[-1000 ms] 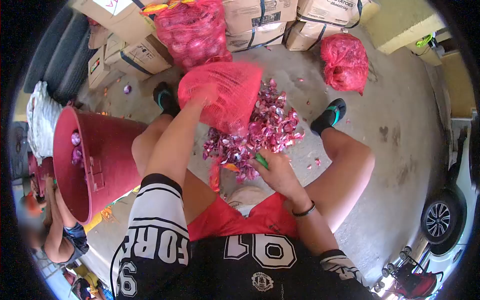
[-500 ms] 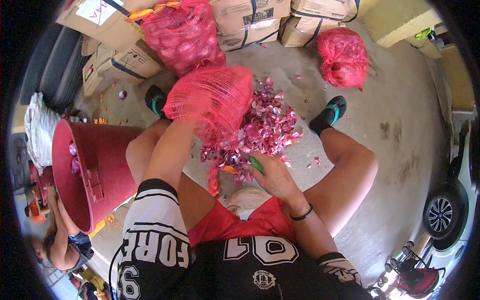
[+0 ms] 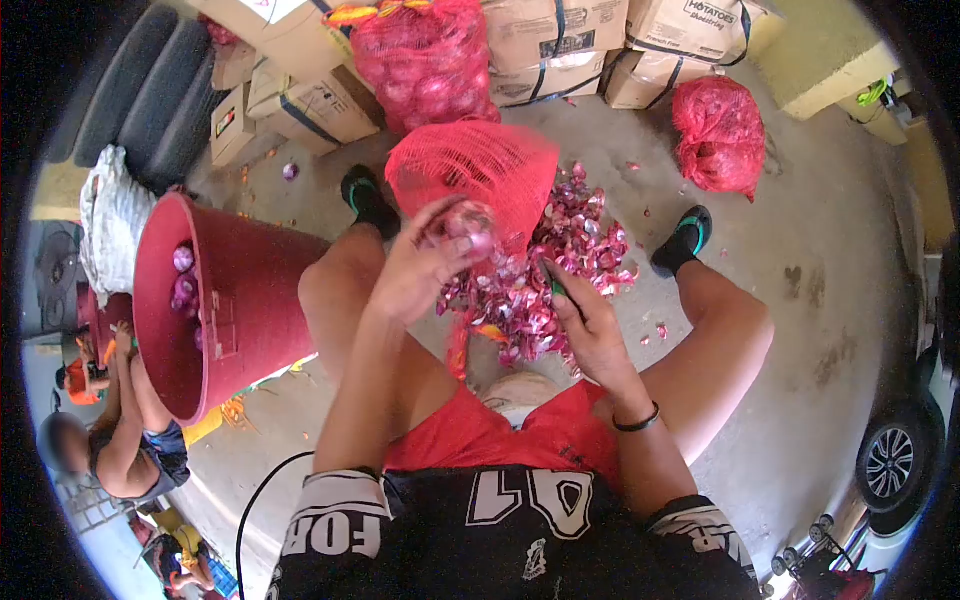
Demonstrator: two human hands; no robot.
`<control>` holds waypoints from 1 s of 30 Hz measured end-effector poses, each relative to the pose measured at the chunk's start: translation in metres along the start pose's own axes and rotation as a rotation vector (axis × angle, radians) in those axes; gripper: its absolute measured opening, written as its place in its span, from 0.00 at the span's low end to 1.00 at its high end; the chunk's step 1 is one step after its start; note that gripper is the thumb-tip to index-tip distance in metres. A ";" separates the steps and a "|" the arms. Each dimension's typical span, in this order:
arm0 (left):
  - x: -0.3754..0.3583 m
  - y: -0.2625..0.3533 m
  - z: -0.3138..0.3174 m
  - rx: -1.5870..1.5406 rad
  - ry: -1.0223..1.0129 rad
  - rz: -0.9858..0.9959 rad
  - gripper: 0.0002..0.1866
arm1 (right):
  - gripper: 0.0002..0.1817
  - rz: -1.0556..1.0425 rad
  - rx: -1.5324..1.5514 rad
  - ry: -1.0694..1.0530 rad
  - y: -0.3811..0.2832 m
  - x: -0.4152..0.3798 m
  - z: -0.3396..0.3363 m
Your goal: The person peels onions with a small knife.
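Red onion lifted, ready for peeling
Left hand (image 3: 420, 268) cups a red onion (image 3: 468, 225); right hand (image 3: 585, 325) pinches a green-handled knife (image 3: 556, 288), which must next meet the skin

A round purple-red onion (image 3: 468, 226) with a glossy, papery skin is held in the fingers of the left hand (image 3: 425, 268). A knife with a smooth green plastic handle (image 3: 556, 290) is gripped in the right hand (image 3: 590, 332). At 12 o'clock from the onion, a coarse, open-weave red mesh sack (image 3: 478, 172) of matt plastic netting is seen. At 3 o'clock, a heap of thin, dry, shiny purple onion peels (image 3: 570, 240) lies on the rough, stained grey concrete floor (image 3: 800, 250). At 9 o'clock, a tilted dark-red plastic bucket (image 3: 240, 300) with a smooth, dull finish is seen. At 12 o'clock, matt brown cardboard boxes (image 3: 550, 40) bound with dark straps are stacked.
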State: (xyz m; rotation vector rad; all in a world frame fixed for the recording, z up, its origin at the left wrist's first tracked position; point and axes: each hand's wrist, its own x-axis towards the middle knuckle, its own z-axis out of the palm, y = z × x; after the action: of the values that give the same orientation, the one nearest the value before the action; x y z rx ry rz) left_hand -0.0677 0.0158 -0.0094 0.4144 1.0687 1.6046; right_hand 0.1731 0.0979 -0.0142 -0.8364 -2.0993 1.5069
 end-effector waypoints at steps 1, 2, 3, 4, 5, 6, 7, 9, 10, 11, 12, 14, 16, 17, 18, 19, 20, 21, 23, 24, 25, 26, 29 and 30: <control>-0.013 -0.009 0.008 -0.100 0.007 0.003 0.30 | 0.21 -0.032 0.037 0.010 -0.002 -0.005 0.004; -0.022 -0.016 0.015 -0.203 0.009 0.009 0.30 | 0.21 -0.066 0.069 0.023 -0.004 -0.009 0.007; -0.029 -0.023 0.020 -0.218 0.007 0.004 0.31 | 0.21 -0.102 0.098 0.039 -0.006 -0.012 0.009; -0.036 -0.029 0.025 -0.233 0.004 -0.004 0.31 | 0.24 -0.084 0.088 0.018 -0.005 -0.015 0.010; -0.042 -0.035 0.028 -0.247 0.002 -0.015 0.32 | 0.25 -0.048 0.090 0.012 -0.008 -0.019 0.012; -0.042 -0.044 0.026 -0.214 0.019 0.001 0.33 | 0.26 -0.014 0.093 0.008 -0.010 -0.020 0.014; -0.044 -0.047 0.027 -0.214 0.006 -0.008 0.32 | 0.28 0.001 0.096 0.002 -0.014 -0.021 0.015; -0.045 -0.049 0.028 -0.205 -0.023 -0.018 0.31 | 0.30 0.032 0.103 -0.010 -0.022 -0.021 0.018; -0.045 -0.051 0.027 -0.180 -0.044 -0.016 0.31 | 0.31 0.026 0.096 -0.006 -0.028 -0.020 0.019; -0.045 -0.052 0.027 -0.156 -0.064 -0.014 0.31 | 0.31 0.021 0.090 -0.003 -0.032 -0.019 0.020; -0.045 -0.053 0.027 -0.132 -0.084 -0.013 0.31 | 0.31 0.001 0.075 0.009 -0.031 -0.019 0.020; -0.046 -0.053 0.026 -0.128 -0.102 0.005 0.30 | 0.31 -0.037 0.045 0.028 -0.023 -0.019 0.023; -0.048 -0.054 0.027 -0.152 -0.099 0.000 0.30 | 0.31 -0.118 -0.020 0.059 -0.018 -0.019 0.024; -0.050 -0.053 0.027 -0.178 -0.089 -0.011 0.30 | 0.31 -0.159 -0.052 0.072 -0.016 -0.019 0.025; -0.052 -0.054 0.027 -0.205 -0.077 -0.022 0.30 | 0.31 -0.158 -0.048 0.062 -0.016 -0.020 0.025; -0.053 -0.054 0.026 -0.220 -0.084 -0.027 0.30 | 0.31 -0.157 -0.043 0.052 -0.017 -0.020 0.024; -0.053 -0.055 0.024 -0.233 -0.091 -0.030 0.30 | 0.31 -0.159 -0.038 0.043 -0.017 -0.020 0.024; -0.053 -0.056 0.022 -0.245 -0.098 -0.034 0.30 | 0.30 -0.170 -0.035 0.040 -0.018 -0.020 0.024; -0.055 -0.057 0.018 -0.311 -0.113 -0.038 0.30 | 0.30 -0.189 -0.029 0.037 -0.018 -0.019 0.024; -0.055 -0.057 0.016 -0.343 -0.122 -0.041 0.30 | 0.29 -0.181 -0.035 0.029 -0.019 -0.019 0.023; -0.054 -0.058 0.017 -0.298 -0.111 -0.032 0.31 | 0.29 -0.173 -0.040 0.020 -0.019 -0.019 0.021; -0.054 -0.058 0.017 -0.253 -0.100 -0.025 0.31 | 0.29 -0.164 -0.046 0.012 -0.019 -0.019 0.020; -0.053 -0.059 0.020 -0.194 -0.092 -0.015 0.30 | 0.28 -0.104 -0.019 -0.003 -0.018 -0.019 0.017; -0.052 -0.060 0.020 -0.189 -0.093 -0.014 0.30 | 0.28 -0.104 -0.014 -0.007 -0.018 -0.019 0.017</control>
State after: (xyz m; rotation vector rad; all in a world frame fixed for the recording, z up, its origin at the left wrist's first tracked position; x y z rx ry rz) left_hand -0.0002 -0.0242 -0.0334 0.3503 0.8401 1.6405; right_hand 0.1720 0.0693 -0.0023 -0.7160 -2.1260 1.4443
